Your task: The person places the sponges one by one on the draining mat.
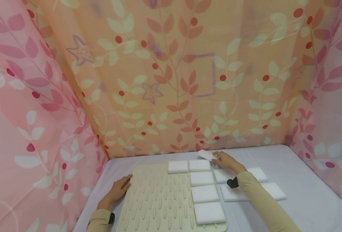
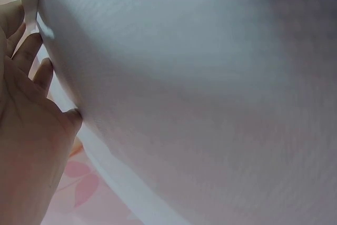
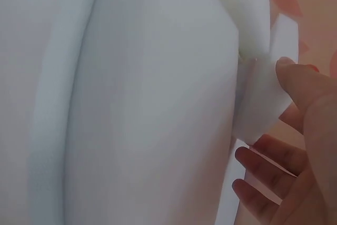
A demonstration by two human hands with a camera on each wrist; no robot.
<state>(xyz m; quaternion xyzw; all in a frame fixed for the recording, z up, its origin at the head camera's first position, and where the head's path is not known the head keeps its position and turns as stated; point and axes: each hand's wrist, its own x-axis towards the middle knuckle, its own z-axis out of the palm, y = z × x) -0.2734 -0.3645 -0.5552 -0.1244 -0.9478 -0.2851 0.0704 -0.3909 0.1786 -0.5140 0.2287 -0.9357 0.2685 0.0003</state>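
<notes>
A beige ridged mat (image 1: 147, 190) lies on the white-covered table. My left hand (image 1: 119, 188) rests at its left edge, fingers extended; in the left wrist view this hand (image 2: 31, 114) has its fingertips against a pale surface and grips nothing. Beyond the mat's far right corner, my right hand (image 1: 227, 161) pinches a white sponge block (image 1: 206, 155) tilted above the table. The right wrist view shows the thumb on one face of that sponge (image 3: 266, 93), the other fingers partly behind it. Several white sponges (image 1: 202, 178) line the mat's right side, and another sponge (image 1: 178, 167) sits along its far edge.
Right of the mat, more white sponges lie in two rows, a far row (image 1: 258, 174) and a near row (image 1: 273, 190), partly under my right forearm. Floral curtains (image 1: 171, 80) enclose the table (image 1: 310, 193) at the back and both sides.
</notes>
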